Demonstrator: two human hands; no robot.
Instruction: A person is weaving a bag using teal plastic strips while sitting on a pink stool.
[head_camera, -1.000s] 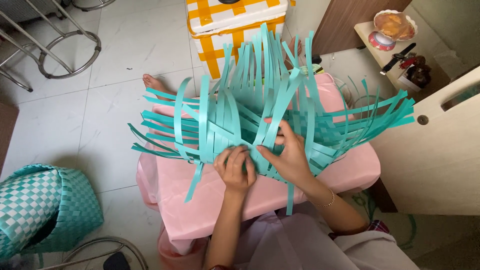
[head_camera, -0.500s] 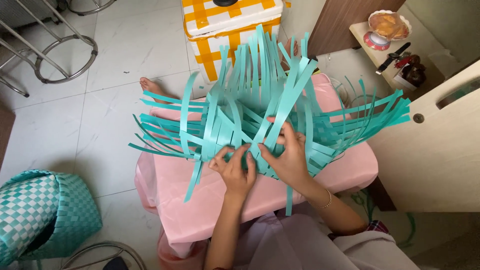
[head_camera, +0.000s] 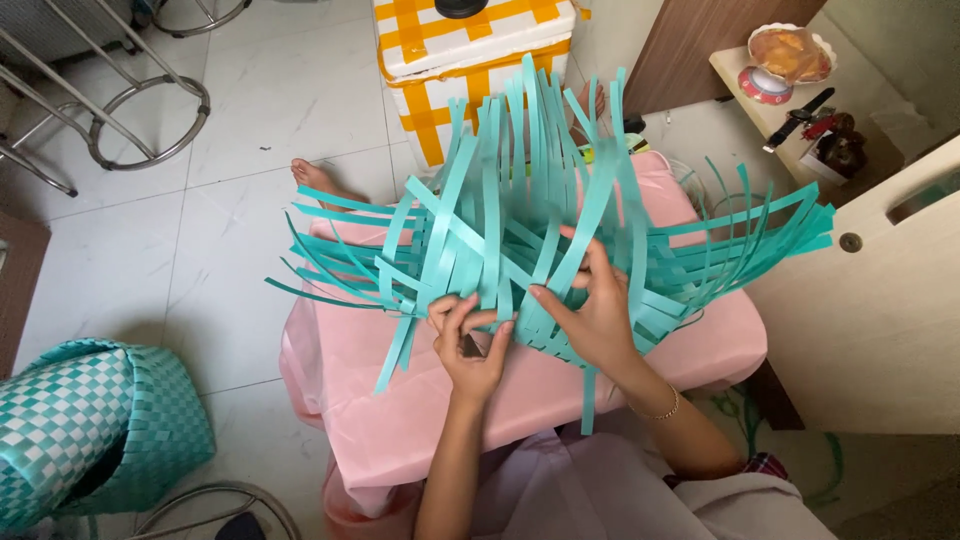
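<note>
A half-woven piece of teal plastic strips (head_camera: 520, 240) rests on a pink-covered stool (head_camera: 400, 400), its loose strips fanning up and out to both sides. My left hand (head_camera: 470, 340) pinches a strip at the near edge of the woven base, with a small dark object against its palm. My right hand (head_camera: 590, 310) lies over the weave just to the right, fingers spread and pressing on several strips. A thin bracelet circles my right wrist.
A finished teal and white woven basket (head_camera: 90, 430) stands on the tiled floor at lower left. A yellow and white checked box (head_camera: 470, 50) sits behind the stool. Metal stool legs (head_camera: 130, 110) are at upper left. A wooden door (head_camera: 880, 300) and small shelf with items (head_camera: 790, 70) are at right.
The strips have swayed slightly, and my fingers have shifted along the near edge of the weave. Both hands stay at the same spot.
</note>
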